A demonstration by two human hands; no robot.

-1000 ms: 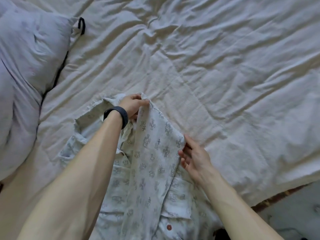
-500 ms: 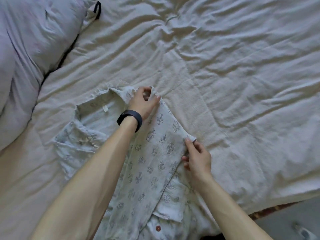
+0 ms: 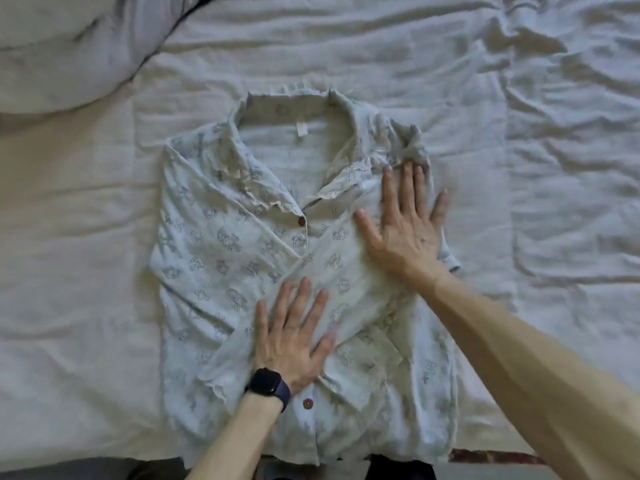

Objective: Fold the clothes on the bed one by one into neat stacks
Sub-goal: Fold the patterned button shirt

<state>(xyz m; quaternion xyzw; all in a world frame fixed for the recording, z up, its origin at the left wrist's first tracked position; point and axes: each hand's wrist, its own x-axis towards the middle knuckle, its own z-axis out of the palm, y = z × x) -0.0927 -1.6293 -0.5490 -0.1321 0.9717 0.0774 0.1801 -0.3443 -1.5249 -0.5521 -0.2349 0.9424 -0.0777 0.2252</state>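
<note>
Pale printed shirt (image 3: 207, 258) flat under left hand (image 3: 294, 337) and right hand (image 3: 405, 233), fingers straight, palms down

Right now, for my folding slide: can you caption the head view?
Left hand and right hand press flat on a printed shirt, sleeves folded in, on the bed.

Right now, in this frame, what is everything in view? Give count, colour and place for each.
shirt: one, pale blue with grey print, flat mid-bed, collar away from the person, one sleeve folded across the front.
buttons: two visible, reddish-brown, down the shirt's front.
bed sheet: one, off-white, wrinkled, under the shirt.
pillow: one, pale grey, far left corner.
watch: one, dark, on the left wrist.
left hand: one, flat on the folded sleeve, near the shirt's middle.
right hand: one, flat on the shirt near its right shoulder.
</note>
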